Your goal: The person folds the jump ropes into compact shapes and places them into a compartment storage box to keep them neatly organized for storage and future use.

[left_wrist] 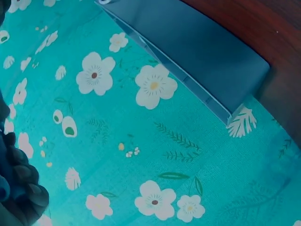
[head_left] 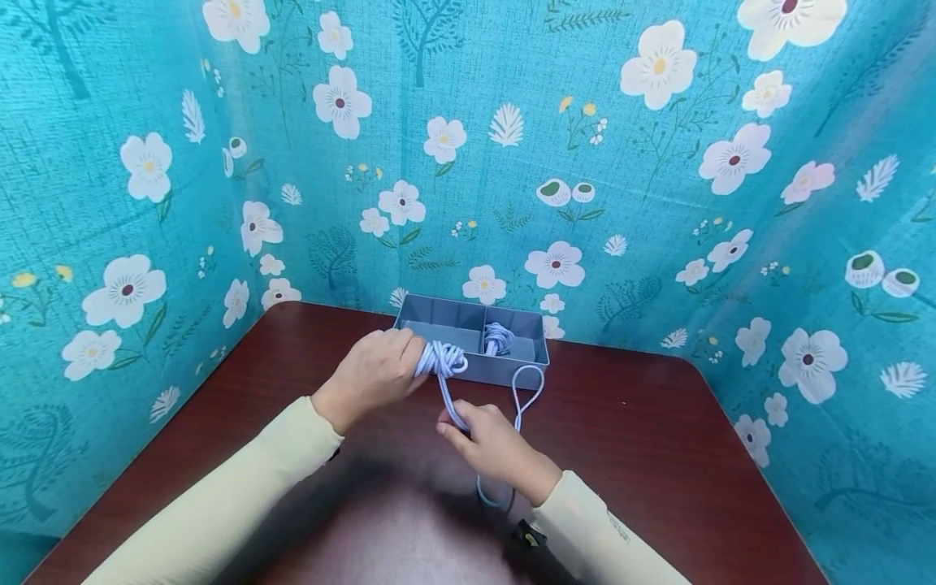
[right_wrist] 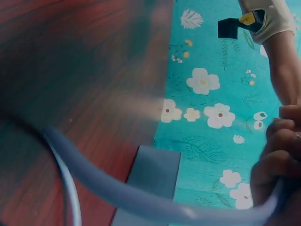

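Observation:
A pale blue cord is wound in a bundle around the fingers of my left hand, which grips it just in front of a grey divided tray. My right hand pinches the cord's running strand lower down, closer to me. A loose loop of the cord lies on the table beside the tray. A second coiled cord sits in the tray's right compartment. In the right wrist view the cord sweeps blurred past my right fingers.
The dark red-brown table is walled on three sides by teal floral cloth. The tray stands against the back wall. A small black tag sits at my right wrist.

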Tool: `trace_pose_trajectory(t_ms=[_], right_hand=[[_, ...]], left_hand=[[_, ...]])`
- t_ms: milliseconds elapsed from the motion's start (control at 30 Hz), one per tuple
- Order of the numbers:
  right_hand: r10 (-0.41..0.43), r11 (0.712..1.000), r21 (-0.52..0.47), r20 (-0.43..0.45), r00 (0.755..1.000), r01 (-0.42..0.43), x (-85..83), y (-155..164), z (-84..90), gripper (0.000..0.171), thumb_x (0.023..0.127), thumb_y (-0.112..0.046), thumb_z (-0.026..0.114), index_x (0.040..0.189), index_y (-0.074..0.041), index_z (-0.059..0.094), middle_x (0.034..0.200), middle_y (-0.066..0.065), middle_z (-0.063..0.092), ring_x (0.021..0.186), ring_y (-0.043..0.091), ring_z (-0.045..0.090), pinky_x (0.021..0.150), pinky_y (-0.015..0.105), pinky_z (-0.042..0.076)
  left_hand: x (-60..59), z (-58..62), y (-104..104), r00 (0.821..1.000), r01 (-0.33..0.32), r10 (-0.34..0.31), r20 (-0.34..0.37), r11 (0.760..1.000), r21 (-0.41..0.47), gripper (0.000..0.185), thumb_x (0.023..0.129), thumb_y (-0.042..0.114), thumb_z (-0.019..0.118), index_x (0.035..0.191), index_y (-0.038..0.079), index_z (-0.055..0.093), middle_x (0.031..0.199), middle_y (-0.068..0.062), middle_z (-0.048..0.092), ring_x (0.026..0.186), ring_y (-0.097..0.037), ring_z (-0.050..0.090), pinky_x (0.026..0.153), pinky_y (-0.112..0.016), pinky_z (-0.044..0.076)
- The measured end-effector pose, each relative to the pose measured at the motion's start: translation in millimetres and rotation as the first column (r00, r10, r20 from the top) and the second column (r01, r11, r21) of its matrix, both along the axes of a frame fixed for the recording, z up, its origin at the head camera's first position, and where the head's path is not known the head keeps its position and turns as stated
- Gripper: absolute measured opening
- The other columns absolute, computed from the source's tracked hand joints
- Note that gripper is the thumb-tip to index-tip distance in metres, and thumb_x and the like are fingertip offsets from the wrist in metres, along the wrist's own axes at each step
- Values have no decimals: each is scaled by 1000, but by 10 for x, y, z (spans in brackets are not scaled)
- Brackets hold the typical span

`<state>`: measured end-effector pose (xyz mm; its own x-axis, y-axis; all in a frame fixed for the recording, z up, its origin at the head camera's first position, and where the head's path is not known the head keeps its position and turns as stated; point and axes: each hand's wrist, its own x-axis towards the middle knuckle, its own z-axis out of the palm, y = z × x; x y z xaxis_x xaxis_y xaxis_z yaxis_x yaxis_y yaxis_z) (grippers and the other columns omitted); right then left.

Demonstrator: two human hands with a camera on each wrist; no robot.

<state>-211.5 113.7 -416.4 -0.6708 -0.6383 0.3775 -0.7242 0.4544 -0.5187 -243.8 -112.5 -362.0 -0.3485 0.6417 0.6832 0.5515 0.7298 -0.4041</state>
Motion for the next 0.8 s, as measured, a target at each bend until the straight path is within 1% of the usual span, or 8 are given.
trace_pose_trajectory(t_ms=[100, 200, 267, 367, 467, 567, 633, 800], right_hand=[[-18, 993, 113, -60, 998, 25, 56, 33, 9, 7, 94, -21, 64, 93, -15, 63, 66, -15, 52, 56, 1, 47, 53, 20, 42], [-37, 980, 186, -165, 986, 68, 109, 68, 30, 9, 93, -23, 66, 89, -15, 63, 63, -15, 49, 53, 0, 45, 51, 20, 41], [-52, 973, 207, -236, 970, 103, 144, 92, 60, 13, 92, -23, 67, 84, -15, 61, 59, -15, 46, 51, 0, 43, 48, 21, 40], [-59, 970, 202, -355, 933, 138, 193, 128, 137, 18, 90, -23, 69, 79, -15, 57, 56, -13, 42, 47, 3, 39, 44, 24, 37], [-41, 976, 171, -472, 881, 137, 232, 159, 254, 20, 89, -22, 70, 77, -15, 55, 56, -13, 41, 46, 4, 38, 42, 24, 35], [-11, 985, 137, -559, 829, 106, 256, 202, 401, 18, 88, -20, 69, 79, -14, 56, 57, -11, 42, 45, 3, 37, 41, 23, 33], [1, 987, 128, -619, 785, 99, 260, 240, 509, 17, 89, -19, 68, 80, -12, 56, 58, -9, 43, 44, 4, 37, 39, 22, 32], [41, 979, 162, -750, 660, 123, 230, 317, 772, 19, 96, -21, 59, 86, -6, 59, 61, -2, 49, 42, 9, 42, 37, 24, 35]], left_hand=[[-39, 6, -42, 999, -49, 49, 9, 998, 24, 31, 81, 25, 76, 84, 2, 55, 69, -9, 50, 54, -20, 48, 49, -32, 46], [-75, -6, -92, 995, -96, 95, 27, 994, 41, 31, 80, 25, 77, 81, 2, 55, 67, -9, 49, 53, -21, 47, 48, -33, 46], [-93, -25, -116, 994, -103, 102, 38, 994, 44, 32, 80, 25, 77, 80, 3, 55, 67, -9, 49, 53, -21, 46, 47, -33, 45], [-118, -62, -126, 994, -101, 99, 43, 994, 44, 31, 81, 25, 76, 80, 3, 54, 66, -9, 49, 52, -20, 45, 46, -32, 43], [-139, -97, -111, 994, -98, 96, 45, 994, 51, 30, 81, 24, 75, 80, 3, 54, 66, -8, 48, 52, -20, 44, 45, -32, 41], [-140, -130, -89, 995, -95, 93, 48, 994, 54, 30, 81, 24, 76, 80, 3, 55, 66, -8, 48, 52, -20, 43, 45, -32, 40], [-133, -154, -75, 995, -88, 86, 50, 995, 55, 30, 81, 24, 76, 81, 3, 55, 66, -8, 48, 53, -20, 43, 45, -32, 39], [-113, -208, -27, 997, -60, 57, 60, 997, 44, 28, 81, 25, 73, 80, 4, 54, 67, -8, 50, 54, -22, 46, 46, -33, 40]])
